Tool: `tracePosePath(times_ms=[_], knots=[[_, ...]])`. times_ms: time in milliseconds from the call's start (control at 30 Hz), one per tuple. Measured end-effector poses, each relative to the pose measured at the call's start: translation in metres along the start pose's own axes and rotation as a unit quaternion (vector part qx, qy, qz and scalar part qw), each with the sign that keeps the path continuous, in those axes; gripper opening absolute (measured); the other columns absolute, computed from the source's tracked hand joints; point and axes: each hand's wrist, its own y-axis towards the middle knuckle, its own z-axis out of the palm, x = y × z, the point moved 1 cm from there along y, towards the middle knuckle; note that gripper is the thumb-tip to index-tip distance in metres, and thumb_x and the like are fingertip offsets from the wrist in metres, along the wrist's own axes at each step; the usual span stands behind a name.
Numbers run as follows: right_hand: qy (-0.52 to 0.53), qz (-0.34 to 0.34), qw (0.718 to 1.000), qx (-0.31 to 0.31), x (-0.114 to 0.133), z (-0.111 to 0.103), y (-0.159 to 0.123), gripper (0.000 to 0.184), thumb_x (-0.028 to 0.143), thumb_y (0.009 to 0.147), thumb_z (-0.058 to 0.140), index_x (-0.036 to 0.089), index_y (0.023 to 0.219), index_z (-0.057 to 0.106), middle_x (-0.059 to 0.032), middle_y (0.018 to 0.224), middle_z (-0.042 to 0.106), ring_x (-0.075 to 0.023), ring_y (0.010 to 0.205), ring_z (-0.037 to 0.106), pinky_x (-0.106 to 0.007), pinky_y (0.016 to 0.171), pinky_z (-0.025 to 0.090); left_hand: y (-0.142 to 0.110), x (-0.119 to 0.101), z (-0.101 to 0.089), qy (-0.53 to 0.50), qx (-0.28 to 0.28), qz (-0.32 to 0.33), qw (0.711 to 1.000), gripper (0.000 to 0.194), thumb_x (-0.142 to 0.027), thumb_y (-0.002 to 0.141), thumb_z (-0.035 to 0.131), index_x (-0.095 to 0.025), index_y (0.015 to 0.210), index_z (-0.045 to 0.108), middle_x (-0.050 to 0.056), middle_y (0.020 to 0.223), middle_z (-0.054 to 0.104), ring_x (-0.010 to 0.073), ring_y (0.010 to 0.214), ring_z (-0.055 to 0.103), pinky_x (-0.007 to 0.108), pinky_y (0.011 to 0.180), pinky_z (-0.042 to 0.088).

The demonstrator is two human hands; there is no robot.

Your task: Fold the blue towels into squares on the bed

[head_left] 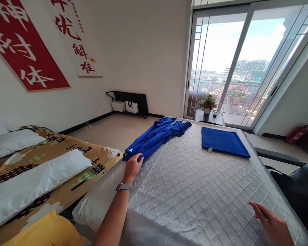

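Note:
My left hand (132,166), with a watch on its wrist, reaches out over the grey quilted mattress (195,191) and its fingertips touch the near end of a crumpled blue garment (156,136) lying along the mattress's left edge. The fingers curl at the cloth's corner; whether they grip it I cannot tell. My right hand (270,222) hovers at the lower right above the mattress, fingers stretched out and holding nothing. A second blue garment, neatly folded (224,141), lies flat at the mattress's far right.
A lower bed with a patterned cover and white pillows (38,171) lies to the left. A small black table with a potted plant (208,104) stands by the glass balcony door. A dark chair (292,181) sits at the right, a fire extinguisher (297,134) beyond it.

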Motion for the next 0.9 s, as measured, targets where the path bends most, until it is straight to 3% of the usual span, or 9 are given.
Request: tracePosePath(times_ms=[133,233,400,500,633,767,833,900], knots=[[0.026,0.025,0.999,0.003,-0.003,0.007,-0.004,0.035,0.066,0.072,0.061,0.041,0.085,0.082,0.0027,0.097,0.080,-0.0275,0.079,0.077,-0.032,0.067,0.061,-0.014,-0.022,-0.010,-0.102,0.031,0.015,0.994,0.032,-0.046,0.095,0.050,-0.023,0.102,0.071,0.007,0.103,0.076,0.0268,0.099,0.071,0.041,0.094,0.054],[0.032,0.038,0.999,0.011,-0.009,0.008,-0.002,0.036,0.065,0.069,0.063,0.040,0.085,0.083,0.0024,0.097,0.080,-0.0272,0.078,0.077,-0.031,0.065,0.061,-0.043,-0.065,-0.020,-0.186,0.071,0.031,0.980,0.027,-0.043,0.094,0.055,-0.025,0.103,0.071,0.005,0.102,0.076,0.0229,0.094,0.071,0.035,0.089,0.056],[0.018,0.031,0.999,0.009,-0.009,0.010,-0.001,0.038,0.067,0.070,0.063,0.038,0.085,0.082,0.0020,0.094,0.080,-0.0260,0.076,0.077,-0.029,0.064,0.061,-0.117,-0.165,-0.018,-0.258,0.262,0.082,0.926,0.019,-0.025,0.094,0.056,-0.025,0.102,0.072,0.003,0.102,0.075,0.0188,0.097,0.069,0.029,0.090,0.052],[0.009,0.002,1.000,0.009,-0.007,0.011,-0.004,0.037,0.068,0.074,0.061,0.039,0.085,0.082,0.0029,0.095,0.080,-0.0253,0.075,0.077,-0.029,0.064,0.061,-0.149,-0.210,-0.014,-0.275,0.358,0.107,0.886,0.017,-0.024,0.090,0.064,-0.027,0.102,0.075,0.003,0.103,0.075,0.0200,0.098,0.068,0.030,0.091,0.051],[0.007,-0.018,1.000,0.000,-0.007,0.009,-0.005,0.035,0.067,0.077,0.060,0.040,0.085,0.081,0.0034,0.094,0.080,-0.0262,0.077,0.077,-0.031,0.068,0.063,-0.162,-0.237,-0.035,-0.357,0.399,0.113,0.837,0.013,-0.036,0.091,0.070,-0.028,0.096,0.078,0.005,0.095,0.075,0.0194,0.090,0.068,0.029,0.084,0.051],[0.028,-0.006,1.000,0.004,0.011,0.005,-0.005,0.038,0.071,0.073,0.063,0.037,0.079,0.081,0.0014,0.089,0.080,-0.0277,0.076,0.077,-0.033,0.067,0.063,-0.164,-0.250,-0.057,-0.496,0.412,0.135,0.752,0.038,-0.059,0.086,0.072,-0.023,0.089,0.079,0.008,0.084,0.072,0.0172,0.079,0.067,0.027,0.077,0.052],[0.076,0.022,0.996,0.046,0.034,0.012,-0.013,0.043,0.074,0.072,0.064,0.035,0.081,0.081,-0.0003,0.082,0.079,-0.0264,0.072,0.076,-0.031,0.065,0.062,-0.169,-0.260,-0.054,-0.536,0.417,0.151,0.718,0.053,-0.072,0.082,0.068,-0.021,0.088,0.079,0.009,0.081,0.071,0.0177,0.076,0.067,0.028,0.074,0.053],[0.164,0.055,0.975,0.142,0.065,0.029,-0.032,0.053,0.077,0.075,0.062,0.032,0.093,0.082,-0.0025,0.078,0.078,-0.0256,0.070,0.075,-0.032,0.063,0.061,-0.177,-0.271,-0.042,-0.543,0.450,0.176,0.687,0.065,-0.082,0.083,0.056,-0.022,0.094,0.078,0.010,0.082,0.070,0.0198,0.076,0.068,0.029,0.071,0.055]])
